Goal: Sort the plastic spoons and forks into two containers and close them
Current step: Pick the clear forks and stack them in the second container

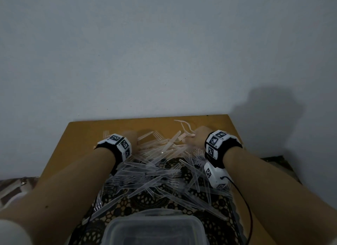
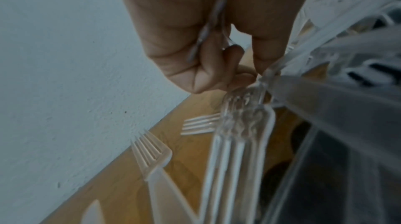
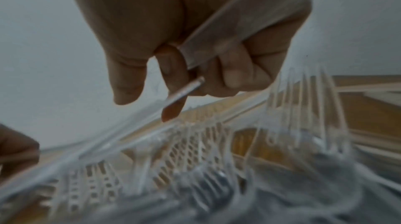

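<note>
Clear, thin-tined plastic forks (image 1: 160,170)

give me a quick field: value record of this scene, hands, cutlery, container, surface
left hand: fingers curled, pinching a clear plastic fork near its head
right hand: fingers curled round a clear utensil handle; fork or spoon cannot be told
cutlery pile: many clear forks in a loose heap between the hands; no spoon clearly made out
container: clear plastic, lid on, at the near edge, in front of the pile
mat: dark lace-patterned, under pile and container
table: yellow-brown, against a pale wall
</note>
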The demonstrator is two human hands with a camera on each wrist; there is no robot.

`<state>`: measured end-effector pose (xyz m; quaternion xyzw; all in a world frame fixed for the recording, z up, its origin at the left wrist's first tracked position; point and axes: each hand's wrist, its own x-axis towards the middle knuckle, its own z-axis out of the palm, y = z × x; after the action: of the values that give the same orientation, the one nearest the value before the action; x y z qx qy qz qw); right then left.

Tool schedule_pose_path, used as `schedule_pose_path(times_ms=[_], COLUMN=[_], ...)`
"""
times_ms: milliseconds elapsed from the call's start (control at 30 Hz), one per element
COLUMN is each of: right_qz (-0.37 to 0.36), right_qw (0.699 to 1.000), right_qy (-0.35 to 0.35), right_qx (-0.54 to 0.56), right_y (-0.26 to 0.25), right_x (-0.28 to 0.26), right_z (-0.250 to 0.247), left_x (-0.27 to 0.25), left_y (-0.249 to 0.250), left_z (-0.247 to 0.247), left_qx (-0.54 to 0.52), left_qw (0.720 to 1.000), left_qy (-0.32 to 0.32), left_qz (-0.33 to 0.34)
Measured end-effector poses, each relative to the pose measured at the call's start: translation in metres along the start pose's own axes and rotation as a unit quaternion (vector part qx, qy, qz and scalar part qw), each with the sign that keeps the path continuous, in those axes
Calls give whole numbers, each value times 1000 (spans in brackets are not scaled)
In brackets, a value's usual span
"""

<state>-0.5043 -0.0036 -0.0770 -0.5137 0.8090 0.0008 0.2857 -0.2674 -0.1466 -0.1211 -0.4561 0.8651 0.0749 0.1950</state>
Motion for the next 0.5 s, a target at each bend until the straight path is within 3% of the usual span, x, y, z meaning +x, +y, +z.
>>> schedule_pose_path(times_ms=[167, 500], right_qz=[-18, -95], right_qw=[999, 994], right_qy=[-22, -45], right_qx=[20, -26], right_y=[-14, -7], right_x=[-9, -24], right_z=[3, 15], left_x=[-12, -17], left_y=[2, 12], left_z=[4, -12], left_qx=[7, 35], left_qw=[997, 999], left_qy=[36, 36], left_qz=[64, 6])
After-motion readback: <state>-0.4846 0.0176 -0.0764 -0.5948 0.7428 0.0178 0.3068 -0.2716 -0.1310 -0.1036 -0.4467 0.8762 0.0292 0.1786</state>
